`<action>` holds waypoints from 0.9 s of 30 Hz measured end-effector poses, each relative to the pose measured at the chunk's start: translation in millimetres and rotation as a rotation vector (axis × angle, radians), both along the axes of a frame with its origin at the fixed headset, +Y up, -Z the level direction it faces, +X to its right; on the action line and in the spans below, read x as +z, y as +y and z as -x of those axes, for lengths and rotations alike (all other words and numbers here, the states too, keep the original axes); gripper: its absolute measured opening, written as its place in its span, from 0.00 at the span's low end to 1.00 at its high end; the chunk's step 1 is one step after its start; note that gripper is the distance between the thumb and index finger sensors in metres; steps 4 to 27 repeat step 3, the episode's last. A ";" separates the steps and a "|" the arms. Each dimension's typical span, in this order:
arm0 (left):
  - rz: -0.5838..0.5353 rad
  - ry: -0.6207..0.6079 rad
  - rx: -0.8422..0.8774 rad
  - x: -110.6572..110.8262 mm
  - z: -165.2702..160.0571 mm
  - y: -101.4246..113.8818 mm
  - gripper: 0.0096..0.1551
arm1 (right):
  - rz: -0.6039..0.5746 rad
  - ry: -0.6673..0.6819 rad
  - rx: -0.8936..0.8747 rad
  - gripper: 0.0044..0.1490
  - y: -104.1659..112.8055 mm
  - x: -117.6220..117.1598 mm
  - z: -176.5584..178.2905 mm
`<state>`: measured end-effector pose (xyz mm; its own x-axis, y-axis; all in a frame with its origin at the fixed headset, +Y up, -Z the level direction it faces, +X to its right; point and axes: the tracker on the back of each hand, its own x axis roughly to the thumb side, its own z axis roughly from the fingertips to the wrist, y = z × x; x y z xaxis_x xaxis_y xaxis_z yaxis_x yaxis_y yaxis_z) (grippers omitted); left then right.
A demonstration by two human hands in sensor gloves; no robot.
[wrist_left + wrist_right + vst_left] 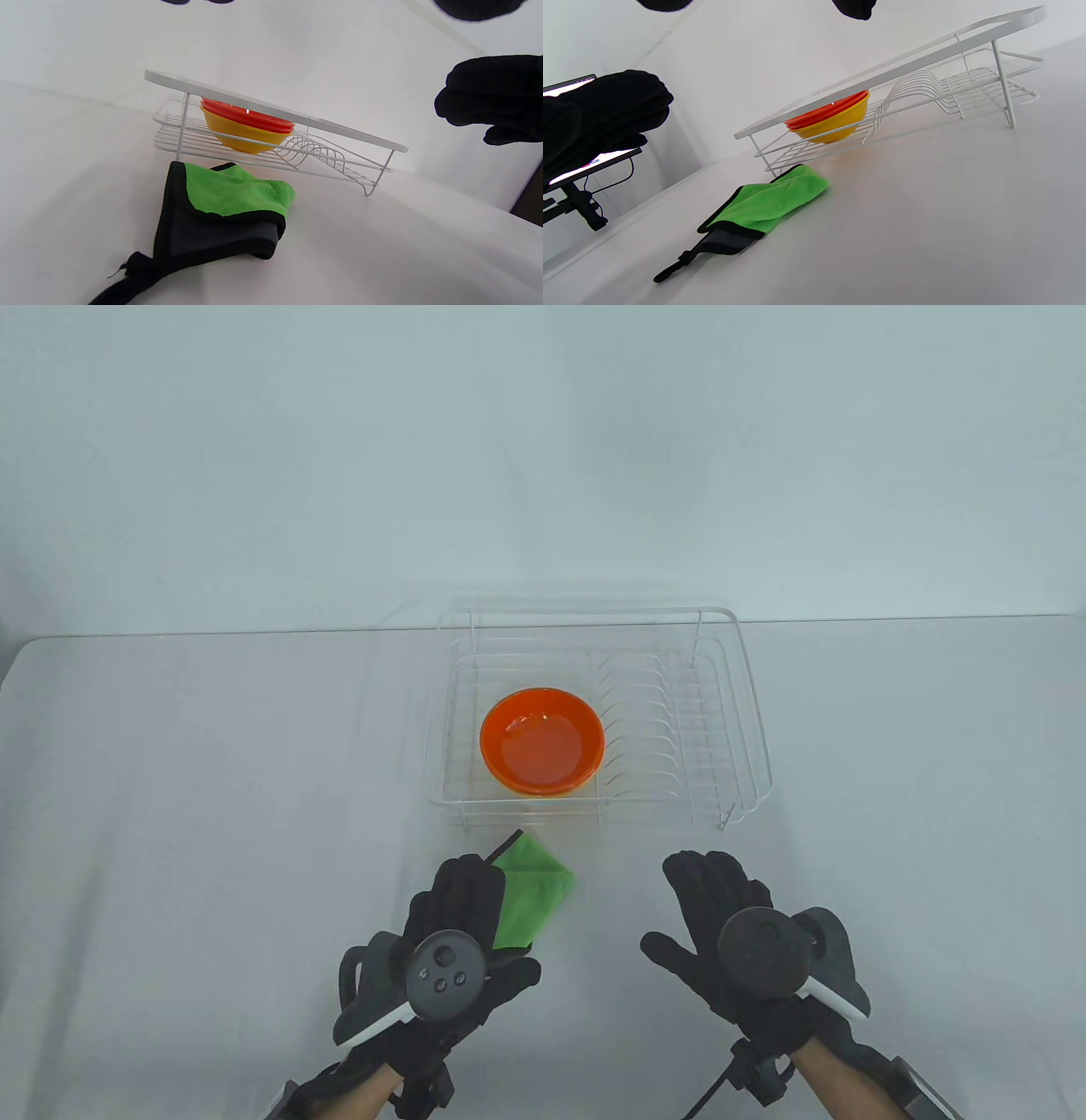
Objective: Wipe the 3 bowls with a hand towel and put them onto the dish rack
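A stack of nested bowls (543, 742), orange ones over a yellow one (248, 135), sits in the left half of the white wire dish rack (751, 704). A green hand towel (534, 886) with a black edge lies crumpled on the table just in front of the rack. My left hand (458, 912) hovers over the towel's near end with its fingers straight, and the wrist views show the towel (229, 199) lying free. My right hand (721, 908) hangs open to the right of the towel and holds nothing.
The rack's right half (670, 721) has plate slots with nothing in them. A white tabletop (212, 814) stretches to both sides. The right wrist view shows a monitor (589, 163) on a stand beyond the table's left side.
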<state>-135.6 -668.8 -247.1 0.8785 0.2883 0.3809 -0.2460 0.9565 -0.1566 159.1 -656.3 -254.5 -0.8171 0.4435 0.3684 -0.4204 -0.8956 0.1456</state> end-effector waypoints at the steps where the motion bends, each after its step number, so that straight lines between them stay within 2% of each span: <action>1: 0.002 0.001 0.002 -0.1 0.2 -0.1 0.57 | 0.003 0.001 -0.001 0.56 -0.3 -0.1 0.3; 27: 0.009 -0.001 0.003 -0.5 0.4 -1.1 0.56 | 0.008 0.001 0.002 0.56 -0.8 -0.5 0.8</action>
